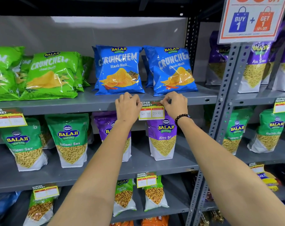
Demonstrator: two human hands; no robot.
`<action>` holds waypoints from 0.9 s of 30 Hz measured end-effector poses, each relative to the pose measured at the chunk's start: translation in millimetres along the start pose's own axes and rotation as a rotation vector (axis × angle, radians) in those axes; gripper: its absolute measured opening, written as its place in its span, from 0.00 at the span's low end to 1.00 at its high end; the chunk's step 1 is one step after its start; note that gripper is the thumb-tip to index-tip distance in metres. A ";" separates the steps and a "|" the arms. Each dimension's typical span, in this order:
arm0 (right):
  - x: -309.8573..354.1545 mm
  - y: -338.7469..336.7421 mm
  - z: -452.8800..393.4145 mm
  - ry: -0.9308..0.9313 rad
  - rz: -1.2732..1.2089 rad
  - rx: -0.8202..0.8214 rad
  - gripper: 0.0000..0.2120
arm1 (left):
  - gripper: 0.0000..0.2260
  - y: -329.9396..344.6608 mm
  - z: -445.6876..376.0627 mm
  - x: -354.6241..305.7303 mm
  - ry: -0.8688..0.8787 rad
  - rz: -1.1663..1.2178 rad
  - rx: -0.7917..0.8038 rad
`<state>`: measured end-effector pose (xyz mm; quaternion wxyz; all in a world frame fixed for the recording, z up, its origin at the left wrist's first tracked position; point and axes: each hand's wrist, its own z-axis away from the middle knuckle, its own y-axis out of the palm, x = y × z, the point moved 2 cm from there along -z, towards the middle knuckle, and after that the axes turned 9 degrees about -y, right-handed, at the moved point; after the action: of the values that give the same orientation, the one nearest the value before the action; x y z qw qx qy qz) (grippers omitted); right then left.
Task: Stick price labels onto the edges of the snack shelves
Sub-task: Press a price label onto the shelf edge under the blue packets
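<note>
Two hands pressed one price label [151, 111] against the front edge of the grey shelf [73, 106], under the blue Crunchem bags [120, 69]. Left hand [128, 107] curled, fingers pinching the label's left edge; right hand [175, 104], beaded bracelet [181, 118] at wrist, pinched its top right corner.

A supermarket aisle: grey steel shelves [89, 104] of snack bags [120, 70], price labels [151, 111], promo sign [251, 18].
</note>
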<state>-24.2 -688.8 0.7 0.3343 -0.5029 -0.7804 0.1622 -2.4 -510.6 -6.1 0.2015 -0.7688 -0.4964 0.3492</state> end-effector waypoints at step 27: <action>5.0 18.5 4.1 0.066 -0.014 -0.121 0.31 | 0.23 12.4 0.7 -5.8 -0.088 -0.064 -0.050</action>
<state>-15.9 -675.8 -11.3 0.3299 -0.5217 -0.7809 0.0958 3.3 -521.2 -12.7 0.1713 -0.7414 -0.5375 0.3635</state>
